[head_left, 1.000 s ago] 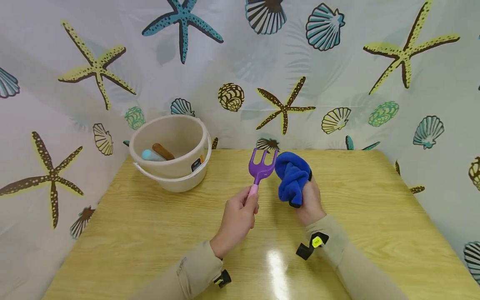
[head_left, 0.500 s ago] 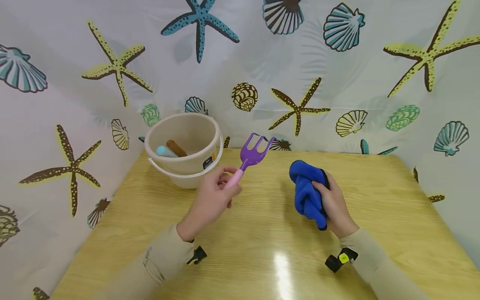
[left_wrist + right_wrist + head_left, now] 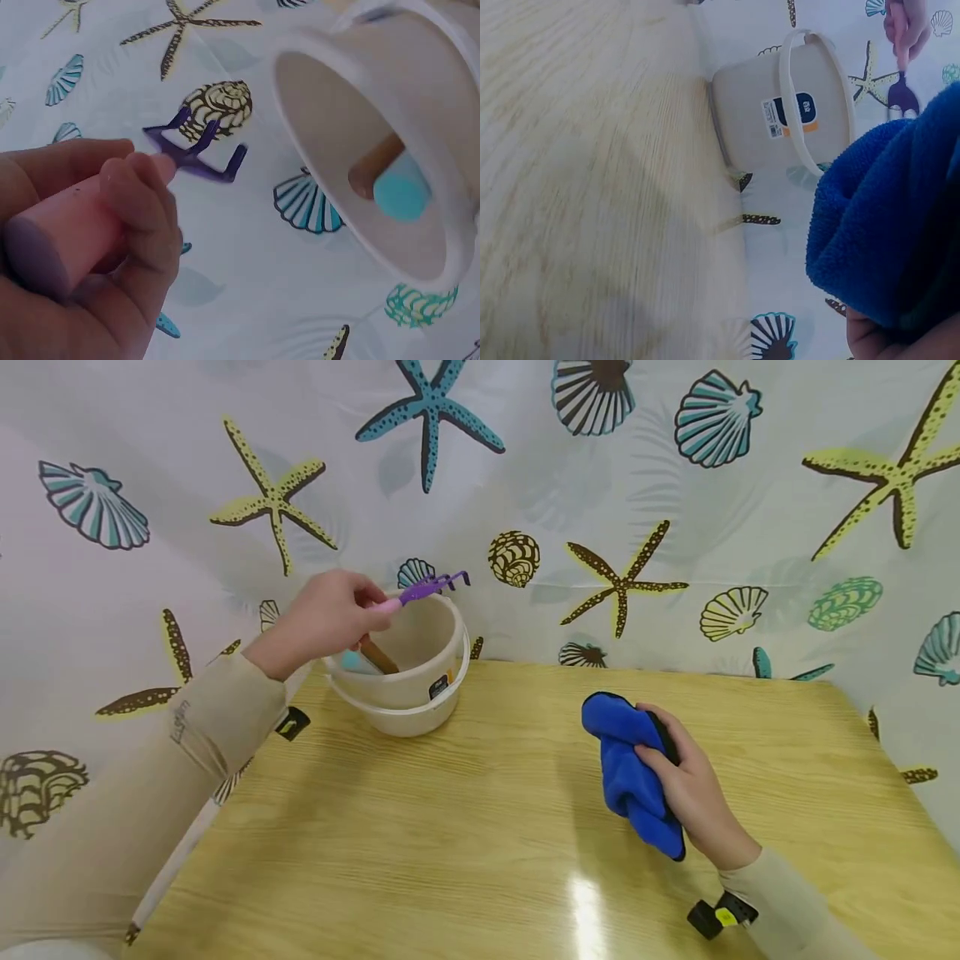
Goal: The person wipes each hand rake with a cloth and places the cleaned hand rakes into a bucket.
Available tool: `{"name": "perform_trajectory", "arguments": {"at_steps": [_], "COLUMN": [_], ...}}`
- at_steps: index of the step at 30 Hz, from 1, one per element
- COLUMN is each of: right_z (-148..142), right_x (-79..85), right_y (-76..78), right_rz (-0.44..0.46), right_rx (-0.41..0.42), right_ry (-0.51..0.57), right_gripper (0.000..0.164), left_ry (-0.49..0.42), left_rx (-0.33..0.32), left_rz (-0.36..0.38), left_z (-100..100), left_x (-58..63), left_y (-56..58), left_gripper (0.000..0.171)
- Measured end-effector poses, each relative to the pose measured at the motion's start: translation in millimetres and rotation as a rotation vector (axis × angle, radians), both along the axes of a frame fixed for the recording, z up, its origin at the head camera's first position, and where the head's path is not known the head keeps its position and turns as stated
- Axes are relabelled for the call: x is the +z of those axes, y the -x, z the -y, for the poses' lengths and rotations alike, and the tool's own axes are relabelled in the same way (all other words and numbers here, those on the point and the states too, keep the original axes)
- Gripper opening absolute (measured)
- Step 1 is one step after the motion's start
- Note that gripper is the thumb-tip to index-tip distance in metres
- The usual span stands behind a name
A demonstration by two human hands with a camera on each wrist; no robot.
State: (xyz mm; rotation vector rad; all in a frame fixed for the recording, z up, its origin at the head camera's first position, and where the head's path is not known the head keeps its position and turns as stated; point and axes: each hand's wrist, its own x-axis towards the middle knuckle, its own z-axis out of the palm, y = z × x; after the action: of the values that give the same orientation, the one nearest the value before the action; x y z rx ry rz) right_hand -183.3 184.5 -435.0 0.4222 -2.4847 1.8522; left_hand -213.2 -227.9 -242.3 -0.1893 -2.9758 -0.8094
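Note:
My left hand grips the pink handle of a small garden hand fork with purple prongs, raised over the rim of a cream bucket. In the left wrist view the fingers wrap round the pink handle, prongs pointing away. Inside the bucket lie a brown handle and a light blue handle; what they belong to is hidden. My right hand holds a bunched blue cloth with black edging above the table, thumb across it. That cloth fills the right side of the right wrist view.
The wooden table reaches back to a white curtain printed with starfish and shells. The bucket stands at the table's back left, its white handle hanging down in front. A white rounded thing shows at the lower left corner.
My left hand has carried the fork left and up, from the table's middle to over the bucket. My right hand has shifted right and nearer with the cloth. The head view has turned left.

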Motion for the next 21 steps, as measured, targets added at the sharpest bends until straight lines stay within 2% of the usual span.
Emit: {"name": "perform_trajectory", "arguments": {"at_steps": [4, 8, 14, 19, 21], "right_z": [-4, -8, -10, -7, -4], "right_x": [4.9, 8.4, 13.1, 15.4, 15.6], "right_y": [-11.6, -23.0, -33.8, -36.1, -35.4], "right_rz": [-0.042, -0.084, -0.116, -0.156, -0.159], "right_rx": [0.022, 0.045, 0.076, 0.095, 0.109], "right_ry": [-0.018, -0.033, -0.048, -0.054, -0.05], "right_gripper": [0.046, 0.047, 0.048, 0.049, 0.049], "left_ry": [0.159, 0.253, 0.292, 0.386, 0.422], "left_rx": [-0.009, -0.029, -0.055, -0.068, -0.049], "left_rz": [0.171, 0.277, 0.36, 0.387, 0.398], "left_z": [5, 1, -6, -6, -5], "left_x": [12.3, 15.7, 9.8, -2.3, -9.5], "left_y": [21.9, 44.6, 69.6, 80.4, 83.5], "left_gripper": [0.031, 0.025, 0.015, 0.018, 0.016]}}
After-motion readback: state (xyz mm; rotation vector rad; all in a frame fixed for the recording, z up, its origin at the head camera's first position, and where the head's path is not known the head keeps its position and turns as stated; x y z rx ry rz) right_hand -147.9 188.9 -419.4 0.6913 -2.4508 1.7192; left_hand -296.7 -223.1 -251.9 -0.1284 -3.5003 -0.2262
